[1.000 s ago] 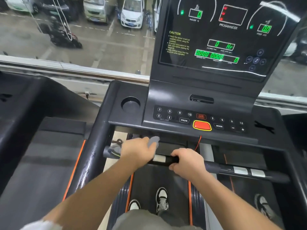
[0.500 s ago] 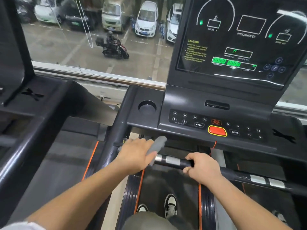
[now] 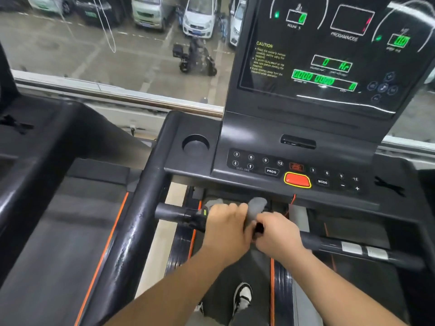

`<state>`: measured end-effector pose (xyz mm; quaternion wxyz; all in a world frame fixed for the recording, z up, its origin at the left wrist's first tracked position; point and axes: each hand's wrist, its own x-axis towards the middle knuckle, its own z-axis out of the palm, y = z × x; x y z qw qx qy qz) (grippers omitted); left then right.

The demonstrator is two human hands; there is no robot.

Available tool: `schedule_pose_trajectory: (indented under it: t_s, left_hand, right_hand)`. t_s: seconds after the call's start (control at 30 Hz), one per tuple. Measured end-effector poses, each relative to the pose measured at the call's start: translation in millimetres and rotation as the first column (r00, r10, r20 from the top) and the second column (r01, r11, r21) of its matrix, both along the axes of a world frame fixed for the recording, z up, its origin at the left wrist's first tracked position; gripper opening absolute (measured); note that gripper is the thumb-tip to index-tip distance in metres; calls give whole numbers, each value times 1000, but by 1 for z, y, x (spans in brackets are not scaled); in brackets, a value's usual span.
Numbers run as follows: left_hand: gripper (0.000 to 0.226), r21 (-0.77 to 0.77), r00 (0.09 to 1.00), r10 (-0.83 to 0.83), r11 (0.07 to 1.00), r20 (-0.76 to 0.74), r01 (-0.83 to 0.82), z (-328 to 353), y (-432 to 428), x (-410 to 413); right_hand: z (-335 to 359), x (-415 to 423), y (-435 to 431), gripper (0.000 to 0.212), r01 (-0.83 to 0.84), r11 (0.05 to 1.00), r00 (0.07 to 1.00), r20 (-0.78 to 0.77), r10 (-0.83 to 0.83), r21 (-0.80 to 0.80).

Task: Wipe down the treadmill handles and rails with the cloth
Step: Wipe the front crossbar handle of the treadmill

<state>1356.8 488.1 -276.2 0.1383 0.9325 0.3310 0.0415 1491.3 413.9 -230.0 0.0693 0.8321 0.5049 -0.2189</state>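
Firstly, window across the top left: a car park below, parked cars in a row, one scooter in the lane, blurred.

Neighbouring machine, left of frame: black frame, dark running surface with an orange edge line.

Treadmill in use — screen upright at upper right, black, green figures lit, yellow caution text at its left side. Console below it, numbered keys in rows.

Side rail: thick black tube, glossy, running from the console's left corner down toward the lower left.

Handlebar: black bar crossing under the console from the side rail to the right; two silver patches on its right stretch.

Belt: dark, below the handlebar, orange strips on either side.

Left hand: fingers curled over the handlebar left of centre, holding the cloth against it.

Right hand: fingers wrapped round the handlebar, just beside the left hand, knuckles close to touching.

Cloth: grey, bunched on the handlebar under the left hand; one fold sticks up between the two hands, another shows past the left knuckles.

Cup holder: round well at the console's left end.

Stop button: red, yellow-rimmed, middle of the console's front edge.

Shoe: white and black, on the belt — bottom centre.
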Motion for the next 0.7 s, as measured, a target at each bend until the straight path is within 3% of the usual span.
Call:
schedule_pose_trajectory:
  t_s: [0.07,0.13,0.2,0.27,0.4,0.47,0.6,0.7]
  left_hand:
    - [34,-5,988,-118,993,100,119,-5,11,-21]
    - [34,18,985,-170,985,21,169,-5,38,-42]
    - [33,33,997,-34,999,-74,36,2,61,-53]
    - [34,12,989,136,991,-64,-135,5,66,-50]
    - [44,141,903,368,928,-223,-344,6,41,-10]
    - [43,124,899,341,940,-273,-319,7,11,26]
    - [34,93,979,175,982,-101,-166,13,-60,74]
    - [29,74,1000,3,997,-6,-2,10,-45,51]
  right_hand:
    - [0,2,0,24,0,1000,1000,-9,0,-2]
    - [0,5,-3,35,8,1000,999,-53,-7,12]
    - [-1,10,-9,49,73,995,985,-162,-61,69]
    - [0,20,-23,65,141,980,964,-245,-103,141]
    - [7,63,-57,68,136,979,985,-129,-117,151]
    - [11,84,-68,63,137,989,989,-65,-133,59]
    - [13,102,-72,46,53,995,996,-68,-59,-85]
    - [9,111,-71,43,-49,995,998,-40,46,-86]
